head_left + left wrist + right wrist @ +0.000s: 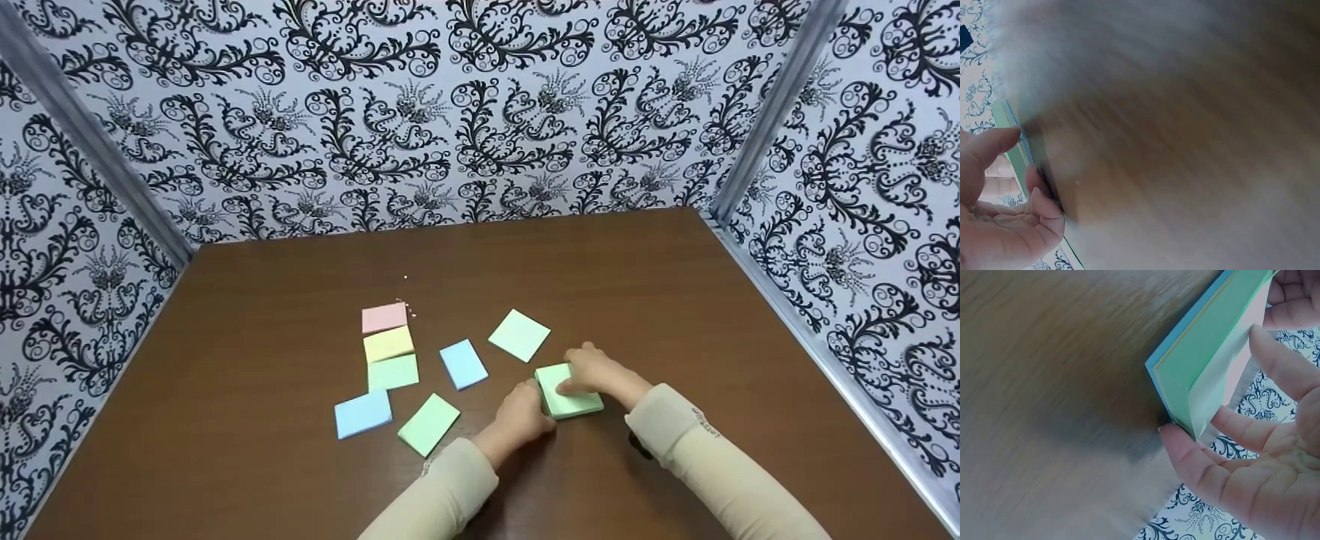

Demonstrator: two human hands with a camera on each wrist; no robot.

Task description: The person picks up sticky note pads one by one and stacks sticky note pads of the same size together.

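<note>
A thick stack of sticky notes [574, 406], pale green on top, sits on the table at front right. In the right wrist view its edge has green, yellow and blue layers, and the top green sheet [1210, 394] bends away along one side. My right hand [600, 373] grips the stack from the far right, thumb over the top and fingers at the edge. From the left, my left hand [521, 412] holds the stack's side, thumb at the near corner. The left wrist view has the left thumb [1002, 143] pressed against the layered edge.
Left of the hands lie a pink note [384, 318], a yellow note [388, 343], several green and blue notes [364, 413] and a pale green square [519, 335]. Small white specks [409, 307] dot the brown table [637, 285]. Patterned walls [480, 112] enclose the back and sides.
</note>
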